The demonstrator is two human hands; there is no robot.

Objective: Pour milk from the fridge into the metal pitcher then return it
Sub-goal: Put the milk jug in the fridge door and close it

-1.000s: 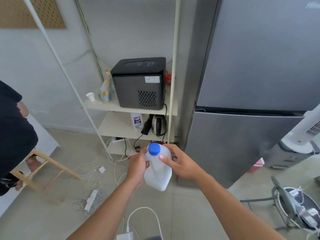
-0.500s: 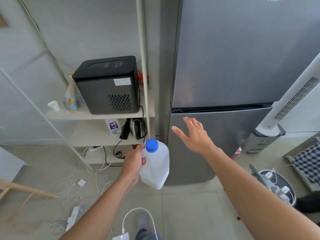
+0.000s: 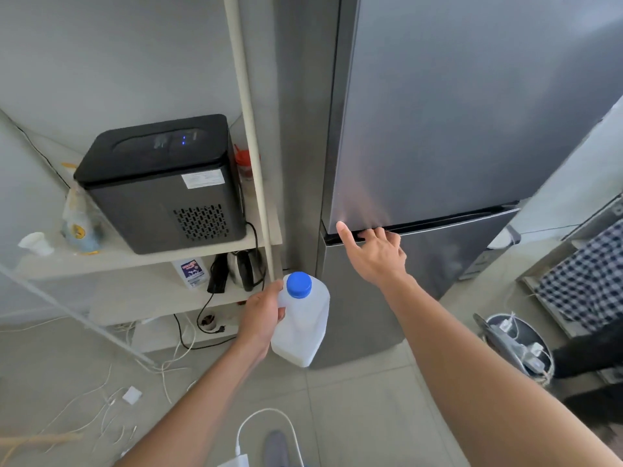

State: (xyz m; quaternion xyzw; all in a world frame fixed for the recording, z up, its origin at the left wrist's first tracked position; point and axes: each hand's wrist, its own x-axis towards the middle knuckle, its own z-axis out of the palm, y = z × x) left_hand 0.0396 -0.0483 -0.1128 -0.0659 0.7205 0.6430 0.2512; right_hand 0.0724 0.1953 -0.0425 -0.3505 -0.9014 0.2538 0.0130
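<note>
Milk jug [image 3: 301, 325], capped, nearly empty, in left hand [image 3: 261, 318].

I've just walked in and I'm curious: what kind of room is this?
Probably a makeshift kitchen corner in a home or small workspace. A tall steel fridge stands beside an open shelf holding a black countertop appliance and a kettle, with loose cables on the floor.

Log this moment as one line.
left hand: holds capped milk jug | right hand: fingers in fridge door groove | door: shut
</note>
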